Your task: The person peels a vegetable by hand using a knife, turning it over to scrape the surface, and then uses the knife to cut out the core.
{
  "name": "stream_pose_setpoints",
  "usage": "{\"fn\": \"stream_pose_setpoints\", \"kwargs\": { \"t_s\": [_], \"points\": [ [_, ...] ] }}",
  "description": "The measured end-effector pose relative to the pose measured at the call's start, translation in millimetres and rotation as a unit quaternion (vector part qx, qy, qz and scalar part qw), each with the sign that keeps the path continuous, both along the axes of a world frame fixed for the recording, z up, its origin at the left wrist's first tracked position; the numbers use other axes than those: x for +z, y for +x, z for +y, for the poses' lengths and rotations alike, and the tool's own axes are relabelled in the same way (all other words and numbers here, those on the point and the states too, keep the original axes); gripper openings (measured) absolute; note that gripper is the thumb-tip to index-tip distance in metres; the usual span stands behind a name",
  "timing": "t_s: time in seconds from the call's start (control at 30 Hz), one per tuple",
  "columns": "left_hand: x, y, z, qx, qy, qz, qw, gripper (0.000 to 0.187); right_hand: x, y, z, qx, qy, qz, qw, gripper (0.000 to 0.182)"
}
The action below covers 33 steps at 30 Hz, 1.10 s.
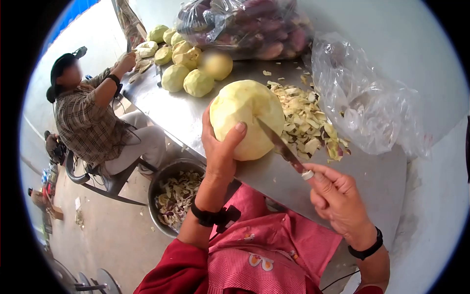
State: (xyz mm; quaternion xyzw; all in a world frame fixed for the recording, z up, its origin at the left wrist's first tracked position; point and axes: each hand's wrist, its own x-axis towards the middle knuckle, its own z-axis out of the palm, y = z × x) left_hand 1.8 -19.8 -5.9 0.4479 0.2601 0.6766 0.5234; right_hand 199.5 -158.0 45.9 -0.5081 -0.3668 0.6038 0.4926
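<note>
My left hand [220,147] is wrapped around the lower left side of a large, pale, peeled round eggplant [247,105], its thumb lying across the front. My right hand [340,198] grips a knife [283,148] by its handle, with a light band where handle meets blade. The blade slants up to the left, and its tip touches the eggplant near a small dimple. A heap of peelings [298,117], some with purple skin, lies just behind the blade on the metal table [274,183].
Several peeled eggplants [198,83] sit toward the table's far left. A clear bag of purple eggplants [249,29] stands at the back, with a crumpled plastic bag [367,98] at right. A metal bowl [155,188] of peelings is below the left edge. Another person [95,112] sits at left.
</note>
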Motion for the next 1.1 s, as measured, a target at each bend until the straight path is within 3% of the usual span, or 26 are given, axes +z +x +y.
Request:
{"fn": "stream_pose_setpoints", "kwargs": {
  "t_s": [0.1, 0.17, 0.3, 0.43, 0.53, 0.6, 0.63, 0.7, 0.77, 0.83, 0.93, 1.1],
  "points": [
    [-1, 0, 0, 0.003, 0.001, -0.002, 1.0, 0.084, 1, -3, 1, 0.03, 0.007, 0.028, 0.999, 0.033],
    [0, -1, 0, 0.003, -0.001, -0.008, 1.0, 0.084, -2, 3, 4, -0.004, 0.027, -0.056, 0.998, 0.034],
    [-2, -1, 0, 0.015, 0.006, 0.016, 1.0, 0.085, 1, 9, 2, -0.082, 0.045, -0.086, 0.992, 0.035],
    [-4, -1, 2, 0.013, 0.006, 0.014, 1.0, 0.086, 2, 3, -2, -0.074, 0.037, -0.057, 0.995, 0.034],
    [-2, -1, 1, 0.014, 0.002, 0.013, 1.0, 0.086, -4, 2, 2, 0.0, 0.074, -0.074, 0.995, 0.033],
    [-2, -1, 2, 0.007, 0.002, 0.007, 1.0, 0.085, -2, 13, 8, -0.029, 0.084, -0.168, 0.982, 0.032],
    [-2, -1, 2, 0.001, 0.001, -0.001, 1.0, 0.084, 0, 18, 9, -0.029, 0.084, -0.169, 0.982, 0.032],
    [1, -2, 1, -0.008, -0.009, -0.003, 1.0, 0.085, 5, 25, 8, -0.131, 0.086, -0.125, 0.98, 0.032],
    [0, -6, 5, -0.016, -0.019, -0.002, 1.0, 0.086, 8, 29, 7, -0.128, 0.1, -0.131, 0.978, 0.032],
    [-4, -13, 16, 0.002, 0.003, 0.084, 0.996, 0.088, 10, 31, 7, -0.124, 0.11, -0.134, 0.977, 0.033],
    [8, -20, 17, -0.002, 0.016, 0.122, 0.992, 0.09, 19, 34, 14, -0.124, 0.176, -0.142, 0.966, 0.032],
    [14, -23, 16, -0.054, 0.0, 0.079, 0.995, 0.072, 11, 42, 35, -0.137, 0.277, -0.24, 0.92, 0.029]
  ]
}}
